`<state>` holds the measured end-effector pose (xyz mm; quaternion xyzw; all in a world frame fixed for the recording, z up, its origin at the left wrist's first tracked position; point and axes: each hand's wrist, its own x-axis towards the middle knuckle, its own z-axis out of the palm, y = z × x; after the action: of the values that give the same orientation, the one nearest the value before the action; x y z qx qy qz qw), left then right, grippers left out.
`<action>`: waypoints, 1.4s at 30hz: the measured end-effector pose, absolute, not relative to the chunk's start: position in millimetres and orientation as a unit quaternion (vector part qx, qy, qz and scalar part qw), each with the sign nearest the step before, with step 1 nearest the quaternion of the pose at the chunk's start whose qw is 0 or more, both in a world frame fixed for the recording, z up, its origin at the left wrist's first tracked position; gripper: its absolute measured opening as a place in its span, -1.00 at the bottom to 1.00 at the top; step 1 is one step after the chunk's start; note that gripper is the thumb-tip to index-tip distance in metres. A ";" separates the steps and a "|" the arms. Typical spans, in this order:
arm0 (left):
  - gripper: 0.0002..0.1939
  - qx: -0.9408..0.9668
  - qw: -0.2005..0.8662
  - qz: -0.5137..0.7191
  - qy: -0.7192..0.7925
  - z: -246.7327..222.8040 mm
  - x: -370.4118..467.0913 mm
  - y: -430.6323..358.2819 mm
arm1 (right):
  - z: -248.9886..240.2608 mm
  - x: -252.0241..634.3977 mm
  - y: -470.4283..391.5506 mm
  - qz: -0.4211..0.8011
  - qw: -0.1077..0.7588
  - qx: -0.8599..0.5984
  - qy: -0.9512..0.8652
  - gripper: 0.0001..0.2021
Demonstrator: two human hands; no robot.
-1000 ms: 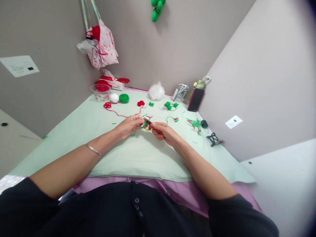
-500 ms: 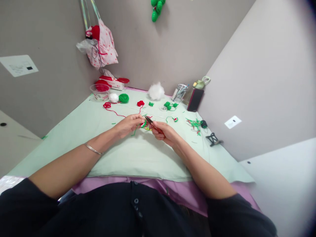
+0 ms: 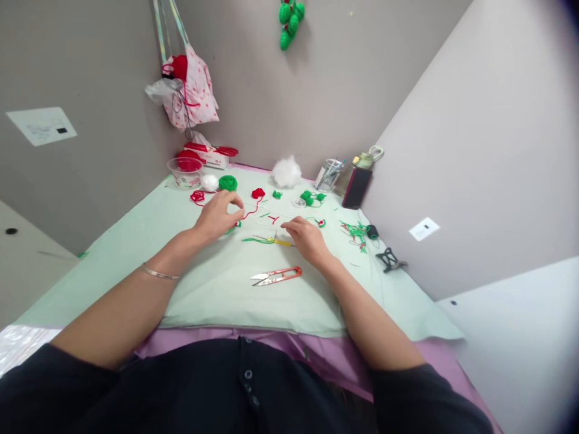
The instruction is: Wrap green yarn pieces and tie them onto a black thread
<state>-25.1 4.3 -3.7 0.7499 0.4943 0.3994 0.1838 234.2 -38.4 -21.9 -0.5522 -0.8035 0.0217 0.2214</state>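
Note:
My left hand (image 3: 220, 214) hovers at the left of the work area, thumb and index finger apart in a curve. Just below its fingertips lies a small green, white and red crochet piece (image 3: 238, 224). My right hand (image 3: 308, 239) is over the mat with fingers stretched leftward, nothing visible in them; its thumb is mostly hidden. Close under it lie a yellow-handled crochet hook (image 3: 283, 242) and green yarn strands (image 3: 257, 241). Nearer to me, thread snips (image 3: 277, 276) with orange handles rest flat on the pale green cloth (image 3: 217, 289).
Behind the hands are a red yarn ball (image 3: 257, 193), a green yarn ball (image 3: 228, 182), white stuffing (image 3: 286, 172) and green crochet pieces (image 3: 312, 198). A plastic tub (image 3: 185, 175) stands back left. A phone (image 3: 357, 187) leans at the right, with yarn scraps (image 3: 355, 232) nearer.
The thread snips have left my right hand and now lie on the cloth. My left hand has moved left, and the crochet piece now sits below it. Both hands have separated.

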 end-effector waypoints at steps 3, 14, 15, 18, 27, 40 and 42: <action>-0.86 0.822 0.208 0.329 0.417 -15.5 -16.1 -0.1 | -29.8 226.9 -29.0 -0.024 0.144 -0.499 -0.854 -0.69; -0.82 0.825 0.283 0.304 0.382 -26.1 -8.1 -7.6 | -25.5 221.3 -29.3 -0.008 0.125 -0.486 -0.865 -0.80; -0.79 0.824 0.288 0.307 0.380 -25.6 -7.1 -8.5 | -24.4 222.5 -30.1 0.021 0.159 -0.486 -0.859 -0.79; -0.75 0.814 0.308 0.331 0.365 -23.4 -3.3 -11.9 | -19.7 225.2 -33.9 0.084 0.240 -0.478 -0.841 -0.79; -0.82 0.758 0.402 0.350 0.377 -15.1 3.3 -20.2 | -7.2 218.4 -44.4 0.288 0.397 -0.452 -0.745 -0.87; -0.75 0.703 0.526 0.325 0.351 -4.0 8.6 -27.3 | 1.8 226.5 -40.6 0.471 0.565 -0.430 -0.524 -0.78; -0.75 0.693 0.535 0.336 0.348 -5.4 8.7 -26.6 | 3.9 227.0 -41.9 0.488 0.563 -0.420 -0.518 -0.78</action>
<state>8.7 -26.6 -5.4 0.6928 0.3480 0.3359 0.5348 227.0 -41.9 3.9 -0.4203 -0.5180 0.4883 0.5627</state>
